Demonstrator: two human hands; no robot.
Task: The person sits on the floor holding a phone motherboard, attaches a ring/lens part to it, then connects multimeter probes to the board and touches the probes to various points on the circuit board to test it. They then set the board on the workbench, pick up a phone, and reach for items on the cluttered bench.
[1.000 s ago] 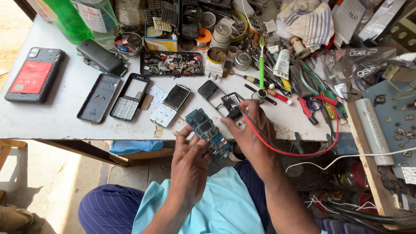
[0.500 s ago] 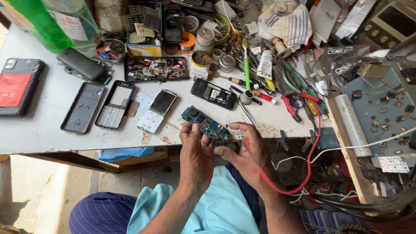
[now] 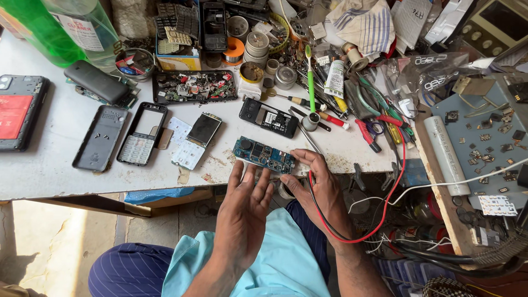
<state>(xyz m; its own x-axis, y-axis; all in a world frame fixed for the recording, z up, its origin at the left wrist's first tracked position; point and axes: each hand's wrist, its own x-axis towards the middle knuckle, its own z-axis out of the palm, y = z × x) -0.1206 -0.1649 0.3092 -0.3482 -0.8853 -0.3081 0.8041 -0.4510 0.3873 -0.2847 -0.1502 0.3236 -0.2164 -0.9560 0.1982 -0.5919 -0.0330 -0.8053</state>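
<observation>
Circuit board (image 3: 263, 155) lengthwise left-right, slightly tilted

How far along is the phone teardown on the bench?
Done: the phone is apart. Back cover, keypad frame, screen and keypad sheet lie separately on the white table.
In hand: the blue circuit board, right hand holding its end with red and black wires looped over the wrist, left hand open just below it.
Left: nothing reassembled; all parts loose.
</observation>
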